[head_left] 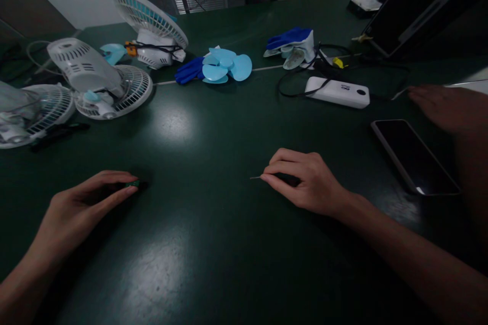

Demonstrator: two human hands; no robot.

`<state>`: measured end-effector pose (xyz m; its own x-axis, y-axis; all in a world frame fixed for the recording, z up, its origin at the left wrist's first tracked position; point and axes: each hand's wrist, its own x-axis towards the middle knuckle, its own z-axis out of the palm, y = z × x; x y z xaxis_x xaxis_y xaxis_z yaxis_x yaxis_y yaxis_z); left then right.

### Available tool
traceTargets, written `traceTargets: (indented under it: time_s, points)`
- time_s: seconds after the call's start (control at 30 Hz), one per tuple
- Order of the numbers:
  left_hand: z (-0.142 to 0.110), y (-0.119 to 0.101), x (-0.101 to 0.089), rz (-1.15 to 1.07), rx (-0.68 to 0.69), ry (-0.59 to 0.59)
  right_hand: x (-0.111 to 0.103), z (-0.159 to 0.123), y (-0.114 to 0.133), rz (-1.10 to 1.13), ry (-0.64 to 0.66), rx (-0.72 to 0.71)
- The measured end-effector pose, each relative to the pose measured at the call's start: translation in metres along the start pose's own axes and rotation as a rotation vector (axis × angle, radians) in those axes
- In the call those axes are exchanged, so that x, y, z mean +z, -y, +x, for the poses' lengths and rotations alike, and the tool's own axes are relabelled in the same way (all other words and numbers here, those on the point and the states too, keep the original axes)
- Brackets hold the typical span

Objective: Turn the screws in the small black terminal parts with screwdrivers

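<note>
My left hand (91, 198) pinches a small green piece (133, 183), perhaps a bit of circuit board, between thumb and fingers just over the dark green table (206, 244). Most of that piece is covered by the fingertips. On the other side, my right hand (305, 177) is closed in a pinch on a thin metallic pin (255, 177). The pin's free end points left, and its other end is hidden in the fingers. A wide stretch of table separates the two hands.
Partly assembled white fans (133, 86) stand at the left. Farther back lie a light-blue fan blade (226, 65), blue-and-white gloves (292, 43) and a white power bank (337, 92) with a black cable. At right are a phone (414, 157) and another person's hand (438, 106).
</note>
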<state>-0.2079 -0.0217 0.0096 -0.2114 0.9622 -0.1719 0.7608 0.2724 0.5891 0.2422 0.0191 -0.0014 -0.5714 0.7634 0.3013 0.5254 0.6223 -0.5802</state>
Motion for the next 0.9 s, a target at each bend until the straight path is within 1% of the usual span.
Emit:
traceTargets:
  time_s: [0.2, 0.5, 0.77, 0.9]
  points:
    - [0.0008, -0.004, -0.0005, -0.026, 0.013, 0.002, 0.0007, 0.0001, -0.0001, -0.003, -0.007, -0.007]
    - [0.0017, -0.0053, -0.0033, -0.019, -0.022, 0.014, -0.0002, 0.0, 0.0011, 0.01, 0.008, 0.0]
    - [0.0015, -0.0079, 0.0001, -0.069, -0.029, 0.021, -0.0004, -0.0006, 0.0013, 0.003, 0.007, 0.001]
    - [0.0031, -0.0071, -0.0022, -0.08, -0.026, 0.056, -0.0004, -0.0012, 0.0016, 0.001, 0.011, 0.009]
